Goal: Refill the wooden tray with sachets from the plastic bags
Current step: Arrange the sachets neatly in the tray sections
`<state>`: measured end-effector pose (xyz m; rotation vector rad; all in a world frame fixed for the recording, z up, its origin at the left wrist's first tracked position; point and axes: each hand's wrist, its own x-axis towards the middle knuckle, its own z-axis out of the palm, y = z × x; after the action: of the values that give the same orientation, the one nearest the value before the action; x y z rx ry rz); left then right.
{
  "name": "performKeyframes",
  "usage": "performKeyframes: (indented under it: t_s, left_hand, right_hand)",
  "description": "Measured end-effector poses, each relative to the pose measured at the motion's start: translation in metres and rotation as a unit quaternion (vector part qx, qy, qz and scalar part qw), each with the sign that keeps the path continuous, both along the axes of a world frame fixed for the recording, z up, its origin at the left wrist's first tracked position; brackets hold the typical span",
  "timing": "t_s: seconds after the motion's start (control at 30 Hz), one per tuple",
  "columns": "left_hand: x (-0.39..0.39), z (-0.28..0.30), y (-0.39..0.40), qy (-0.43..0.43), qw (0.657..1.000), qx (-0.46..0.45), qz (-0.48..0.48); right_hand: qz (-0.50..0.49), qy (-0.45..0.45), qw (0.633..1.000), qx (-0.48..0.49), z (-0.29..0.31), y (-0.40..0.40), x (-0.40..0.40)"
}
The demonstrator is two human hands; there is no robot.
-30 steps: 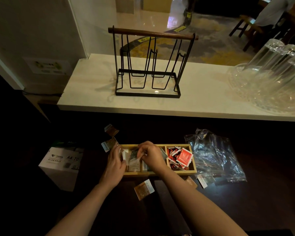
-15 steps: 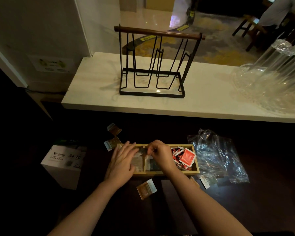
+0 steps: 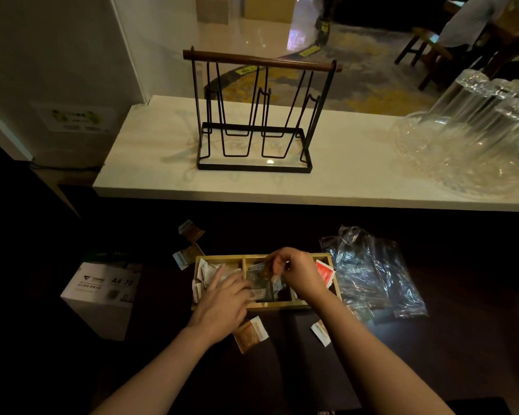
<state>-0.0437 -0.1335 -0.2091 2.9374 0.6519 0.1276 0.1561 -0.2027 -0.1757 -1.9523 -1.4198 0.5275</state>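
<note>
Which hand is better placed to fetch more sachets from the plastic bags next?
Right, probably. The right hand hovers over the wooden tray's right end, next to the plastic bags, though it pinches something small. The left hand lies flat on the sachets at the far end.

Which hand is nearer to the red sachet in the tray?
Right. The right hand is just beside the red sachet; the left hand is over the tray's left side.

Right hand (image 3: 297, 274) hides most of the tray's (image 3: 219, 258) right compartment.
</note>
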Motion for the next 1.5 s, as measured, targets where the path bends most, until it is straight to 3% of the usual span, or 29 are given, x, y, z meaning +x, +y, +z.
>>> performKeyframes:
  t_s: [0.1, 0.3, 0.5, 0.6, 0.7, 0.77, 0.87, 1.13, 1.33, 1.5]
  left_hand:
    - [-0.003, 0.004, 0.013, -0.083, 0.986, -0.049, 0.138]
    - [-0.017, 0.011, 0.050, -0.115, 0.934, -0.138, 0.309]
    - [-0.019, 0.002, 0.100, -0.031, 0.944, -0.152, 0.290]
    - [-0.018, 0.001, 0.120, 0.078, 0.954, -0.139, 0.252]
    - [-0.017, 0.001, 0.142, 0.199, 0.940, -0.171, 0.220]
    - [-0.015, 0.001, 0.156, 0.233, 0.922, -0.222, 0.215]
    - [-0.008, -0.003, 0.170, 0.258, 0.907, -0.258, 0.210]
    - [0.011, -0.017, 0.176, 0.308, 0.903, -0.219, 0.205]
    - [0.007, -0.023, 0.159, 0.323, 0.927, -0.068, 0.178]
    - [-0.001, -0.023, 0.149, 0.300, 0.936, -0.061, 0.174]
  right_hand:
    - [0.024, 0.023, 0.999, 0.000, -0.002, 0.008, -0.017]
    - [0.057, -0.003, 0.995, -0.080, -0.009, 0.019, -0.057]
    - [0.095, -0.071, 0.986, -0.117, -0.021, 0.029, -0.064]
    - [0.059, -0.104, 0.990, -0.077, -0.024, 0.027, -0.063]
    - [0.022, -0.106, 0.993, -0.052, -0.028, 0.021, -0.060]
    - [0.000, -0.107, 0.993, -0.040, -0.031, 0.014, -0.056]
    - [-0.021, -0.107, 0.994, -0.023, -0.031, 0.009, -0.050]
    - [0.054, -0.160, 0.985, 0.021, -0.019, -0.016, -0.049]
    - [0.163, -0.196, 0.967, 0.019, -0.037, -0.036, -0.060]
    - [0.265, -0.218, 0.938, -0.049, -0.049, -0.047, -0.070]
